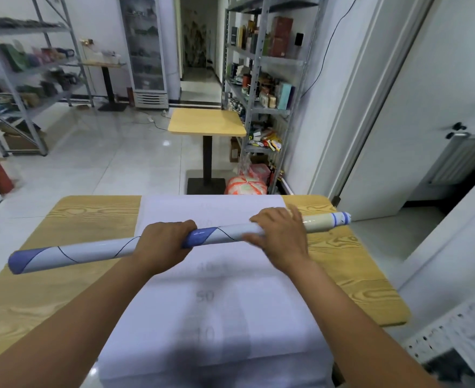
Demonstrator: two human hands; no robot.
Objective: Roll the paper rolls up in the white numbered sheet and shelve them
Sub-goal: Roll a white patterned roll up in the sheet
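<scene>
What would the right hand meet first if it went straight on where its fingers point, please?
Probably the far strip of the white numbered sheet beyond the long white-and-blue paper roll under the right hand; depth is unclear.

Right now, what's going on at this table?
A person works bare-handed at a wooden table. The left hand grips a long paper roll near its middle; the right hand lies flatter on it, further right. The roll lies across the white numbered sheet, which is spread flat and looks not yet wrapped round it. Shelving has not begun.
</scene>
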